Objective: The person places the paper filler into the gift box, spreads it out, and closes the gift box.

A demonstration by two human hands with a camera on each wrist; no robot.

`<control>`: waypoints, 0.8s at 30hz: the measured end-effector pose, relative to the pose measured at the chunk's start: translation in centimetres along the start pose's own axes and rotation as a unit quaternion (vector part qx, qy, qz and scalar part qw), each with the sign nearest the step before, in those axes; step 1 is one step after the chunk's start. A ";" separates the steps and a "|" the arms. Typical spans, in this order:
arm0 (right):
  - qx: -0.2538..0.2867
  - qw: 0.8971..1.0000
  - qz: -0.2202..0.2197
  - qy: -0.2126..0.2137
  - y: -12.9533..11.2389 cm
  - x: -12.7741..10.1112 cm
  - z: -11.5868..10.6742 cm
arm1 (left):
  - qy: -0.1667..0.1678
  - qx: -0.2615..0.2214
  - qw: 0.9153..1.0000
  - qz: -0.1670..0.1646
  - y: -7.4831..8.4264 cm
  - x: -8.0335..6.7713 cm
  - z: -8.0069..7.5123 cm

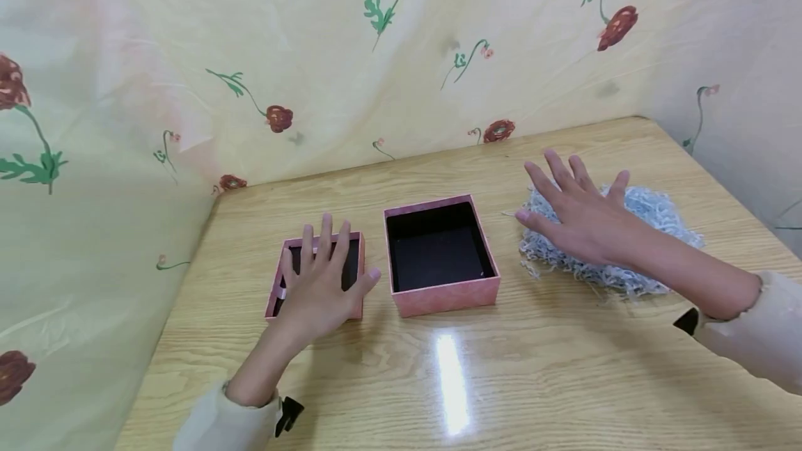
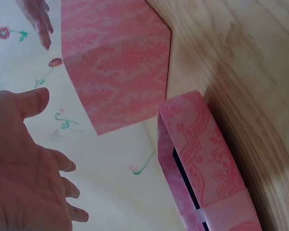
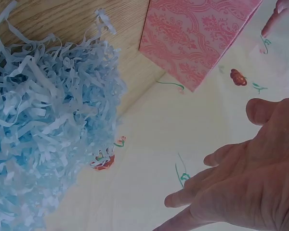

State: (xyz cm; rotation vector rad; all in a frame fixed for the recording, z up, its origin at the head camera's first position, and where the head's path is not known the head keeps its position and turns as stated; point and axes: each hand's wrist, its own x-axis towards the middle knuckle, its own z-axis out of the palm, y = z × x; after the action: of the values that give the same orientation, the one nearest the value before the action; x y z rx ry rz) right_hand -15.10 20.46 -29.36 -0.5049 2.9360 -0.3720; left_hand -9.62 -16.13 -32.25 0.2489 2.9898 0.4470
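left hand (image 1: 319, 284): spread flat over pink lid (image 1: 357, 246), gripping nothing | right hand (image 1: 579, 214): fingers splayed above shredded paper (image 1: 658, 218), empty | pink box (image 1: 441, 294) between

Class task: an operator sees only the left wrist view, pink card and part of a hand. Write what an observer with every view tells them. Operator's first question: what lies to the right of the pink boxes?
Observer: A pile of pale blue shredded paper lies on the wooden table, right of the deeper pink box.
Operator: Where is the right hand?
Observer: The right hand is spread flat above that pile, fingers straight, holding nothing.
Operator: Is anything inside the deeper box?
Observer: No; only its dark lining shows.
Operator: And my left hand?
Observer: The left hand is spread over the shallow pink lid, which lies open side up; contact is unclear.
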 end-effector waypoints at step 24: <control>0.000 0.998 0.047 -0.034 3.8 0.6 -0.5 | 0.020 -0.158 0.987 0.032 2.3 -0.2 2.1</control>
State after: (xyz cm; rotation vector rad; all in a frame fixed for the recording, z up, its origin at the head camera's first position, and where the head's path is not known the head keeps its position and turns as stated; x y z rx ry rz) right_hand -16.95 23.78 -29.91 -0.3702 2.8816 -0.3356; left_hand -8.86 -13.43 -33.55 0.3069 2.8967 0.9318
